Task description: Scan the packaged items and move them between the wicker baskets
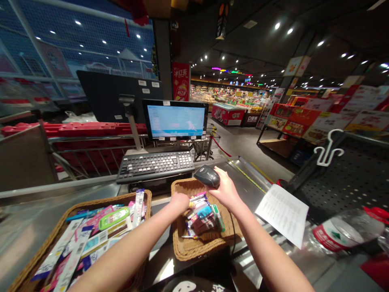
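My right hand (225, 188) is wrapped round a black barcode scanner (207, 176), which points left above the far side of a small wicker basket (182, 253). In that basket lies a heap of small packaged goods (202, 217), with a blue pack and a green-edged one among them. My left hand (180, 202) is closed at the basket's left side, close to the heap. Its fingertips are turned away, and what they hold is too hidden to name. To the left, a larger wicker basket (148, 198) holds several long, slim packs and a green pack (114, 218).
A keyboard (156, 165) and a lit monitor (176, 121) stand behind the baskets. On the right are a printed sheet (282, 213), a clear plastic bottle (343, 233) with a red label, and a white hook (329, 150). The scanner's cable (233, 231) runs down beside the small basket.
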`<state>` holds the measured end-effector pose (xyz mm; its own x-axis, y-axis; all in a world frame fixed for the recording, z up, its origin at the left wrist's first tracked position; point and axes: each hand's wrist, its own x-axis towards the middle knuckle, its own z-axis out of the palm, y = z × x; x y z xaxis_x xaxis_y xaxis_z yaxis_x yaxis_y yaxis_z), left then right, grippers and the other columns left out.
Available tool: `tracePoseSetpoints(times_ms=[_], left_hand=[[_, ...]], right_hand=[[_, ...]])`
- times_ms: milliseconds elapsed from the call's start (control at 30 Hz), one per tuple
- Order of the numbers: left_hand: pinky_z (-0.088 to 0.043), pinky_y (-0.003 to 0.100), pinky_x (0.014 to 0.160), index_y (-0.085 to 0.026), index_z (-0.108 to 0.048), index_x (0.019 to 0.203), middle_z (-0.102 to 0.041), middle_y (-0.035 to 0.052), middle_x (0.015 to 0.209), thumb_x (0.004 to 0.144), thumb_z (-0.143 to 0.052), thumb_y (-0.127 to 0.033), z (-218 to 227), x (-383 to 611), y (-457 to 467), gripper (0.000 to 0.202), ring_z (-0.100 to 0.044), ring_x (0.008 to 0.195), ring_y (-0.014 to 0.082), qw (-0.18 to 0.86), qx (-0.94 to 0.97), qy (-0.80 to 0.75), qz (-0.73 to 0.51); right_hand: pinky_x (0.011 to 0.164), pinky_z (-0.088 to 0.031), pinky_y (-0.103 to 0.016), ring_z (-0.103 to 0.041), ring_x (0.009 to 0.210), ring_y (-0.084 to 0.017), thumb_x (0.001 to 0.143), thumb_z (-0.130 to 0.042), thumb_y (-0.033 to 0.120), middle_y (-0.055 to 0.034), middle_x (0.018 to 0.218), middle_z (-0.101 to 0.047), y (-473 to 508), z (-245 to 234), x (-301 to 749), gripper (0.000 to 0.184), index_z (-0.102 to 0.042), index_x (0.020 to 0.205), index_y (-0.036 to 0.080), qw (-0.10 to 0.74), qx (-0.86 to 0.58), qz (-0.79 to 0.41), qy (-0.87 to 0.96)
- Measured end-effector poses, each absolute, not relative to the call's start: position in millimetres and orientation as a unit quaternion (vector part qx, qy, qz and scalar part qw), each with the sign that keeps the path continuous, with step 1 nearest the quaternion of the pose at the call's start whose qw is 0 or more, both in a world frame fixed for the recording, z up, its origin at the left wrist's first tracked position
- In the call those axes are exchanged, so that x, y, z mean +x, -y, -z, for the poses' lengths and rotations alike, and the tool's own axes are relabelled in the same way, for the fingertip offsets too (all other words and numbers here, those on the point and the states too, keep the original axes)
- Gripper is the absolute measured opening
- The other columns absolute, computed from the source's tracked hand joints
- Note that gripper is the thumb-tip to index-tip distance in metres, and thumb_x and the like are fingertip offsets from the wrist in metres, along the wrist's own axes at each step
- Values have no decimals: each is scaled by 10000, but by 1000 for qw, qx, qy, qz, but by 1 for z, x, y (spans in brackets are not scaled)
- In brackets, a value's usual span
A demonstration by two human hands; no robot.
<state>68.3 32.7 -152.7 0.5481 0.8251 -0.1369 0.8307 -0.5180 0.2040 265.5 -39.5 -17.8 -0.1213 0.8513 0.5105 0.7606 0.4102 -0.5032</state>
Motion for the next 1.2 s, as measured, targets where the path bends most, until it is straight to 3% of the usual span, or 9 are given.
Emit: tracePoseSetpoints(times_ms=[100,233,400,600,833,1200], left_hand=[[-441,480,998,-117,-707,771,-717,163,943,770,-601,-126,135,49,-29,107,-641,1021,298,95,885,-456,-25],[-397,366,1087,-180,-712,778,-722,70,1058,828,-506,-127,118,29,-23,219,-599,1149,202,93,906,-405,-74],[-408,411,1094,-172,-720,832,-647,89,1258,889,-461,-163,113,7,-13,266,-465,1317,225,43,898,-389,-201],[-466,450,1044,-201,-725,874,-633,78,1282,880,-501,-168,107,-18,-9,226,-458,1321,231,22,882,-373,-287],[-442,487,1063,-195,-739,876,-614,99,1303,862,-514,-216,87,-42,-20,227,-501,1279,265,-6,819,-448,-358],[-408,445,1100,-164,-724,860,-522,123,1402,880,-470,-253,55,-65,-17,270,-485,1295,272,-39,776,-504,-377]], right_hand=[[1076,-329,-572,-475,1285,-347,695,-661,271,-126,1202,-641,42,16,262,419,-630,1104,182,383,-543,-54,745],[1061,-346,-578,-480,1281,-353,700,-663,279,-123,1186,-648,45,13,257,386,-643,1075,191,380,-551,-45,741],[1054,-351,-585,-482,1278,-355,704,-661,278,-135,1178,-647,49,10,248,378,-642,1068,179,377,-554,-34,741],[1059,-354,-576,-481,1280,-360,702,-651,285,-138,1164,-652,54,9,240,375,-641,1060,173,374,-562,-28,738],[1051,-375,-559,-503,1257,-365,700,-637,288,-134,1160,-654,59,4,231,394,-631,1077,177,404,-555,-8,727],[1062,-314,-604,-451,1296,-373,719,-642,268,-112,1186,-637,64,-2,203,353,-639,1067,208,388,-543,-6,745]])
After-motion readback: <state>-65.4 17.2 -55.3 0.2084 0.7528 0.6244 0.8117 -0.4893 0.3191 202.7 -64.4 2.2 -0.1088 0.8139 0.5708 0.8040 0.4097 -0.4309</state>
